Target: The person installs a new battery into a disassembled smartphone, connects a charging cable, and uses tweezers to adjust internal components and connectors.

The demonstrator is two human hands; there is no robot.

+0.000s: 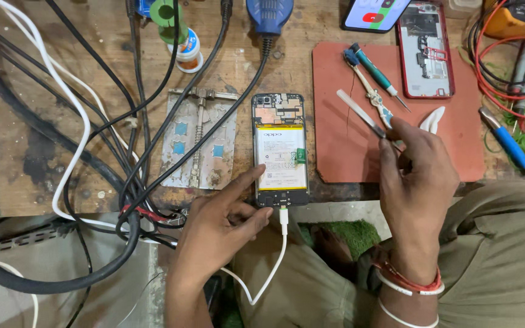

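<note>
Wooden tabletop is carrying an opened phone at centre; left hand, forefinger out, is pressing its battery, right hand at three o'clock pinching metal tweezers. Probing likely needs a steady tip.

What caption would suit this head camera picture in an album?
Left hand steadies an opened phone on a cluttered bench while right hand grips tweezers.

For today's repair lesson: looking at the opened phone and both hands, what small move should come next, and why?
Probably bring the right hand with its tweezers across to the opened phone. The left hand already steadies it with a fingertip on the battery, and the white cable is plugged in, while the tweezers hang over the red mat.
</note>
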